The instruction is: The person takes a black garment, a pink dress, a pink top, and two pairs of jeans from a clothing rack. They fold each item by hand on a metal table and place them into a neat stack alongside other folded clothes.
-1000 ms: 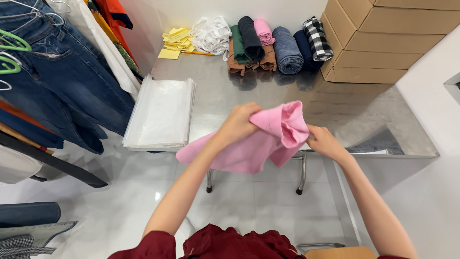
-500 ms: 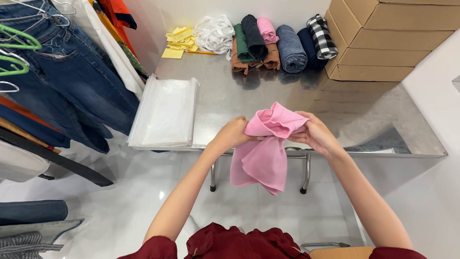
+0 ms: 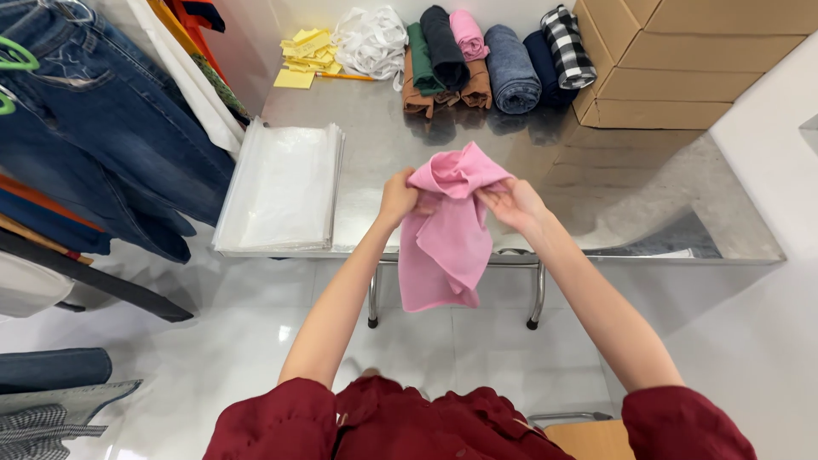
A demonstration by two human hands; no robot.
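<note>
At mid-frame, above the steel worktop's point(image 3: 596, 213) near edge, left hand point(image 3: 399, 198) and right hand point(image 3: 511, 203) have fingers closed on a bunched pink cloth point(image 3: 447, 234), apparently unrolled yet, while rolled garments point(image 3: 486, 55) line the upper centre.

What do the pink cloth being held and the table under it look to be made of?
The pink cloth looks like soft matte knit or fleece fabric: it bunches and hangs limp between both hands; exact fibre unclear. The table looks like brushed stainless steel: grey, with dull reflections of the boxes.
</note>
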